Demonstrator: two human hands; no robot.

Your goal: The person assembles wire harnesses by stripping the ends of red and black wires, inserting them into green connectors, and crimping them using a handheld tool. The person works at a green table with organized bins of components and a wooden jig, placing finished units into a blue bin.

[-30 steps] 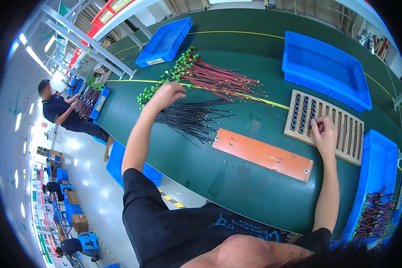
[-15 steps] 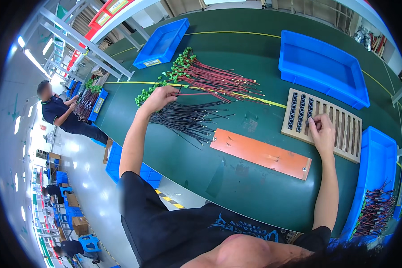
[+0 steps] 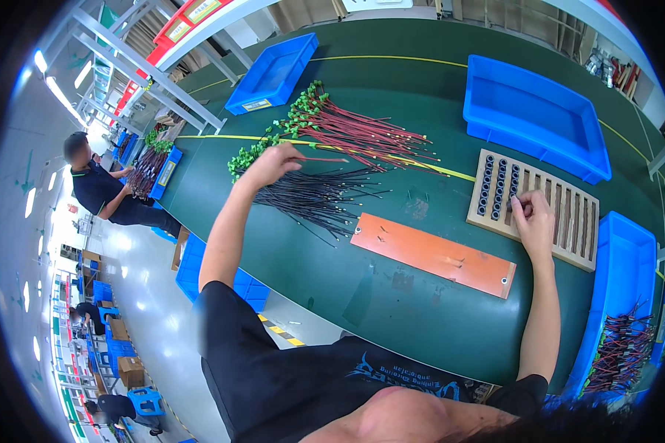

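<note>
My left hand pinches one red wire just off the bundle of red wires with green connectors, above the bundle of black wires on the green table. My right hand rests on the slotted wooden jig, fingertips at a row of small black parts; whether it holds one is unclear. An orange flat board lies between the hands.
An empty blue bin sits behind the jig, another blue bin at the far left. A blue bin with finished wires stands at my right. A person in dark clothes works at the table's left end.
My left hand has lifted from the wire bundles and drawn one red wire out to the near side. My right hand has stayed on the jig.
</note>
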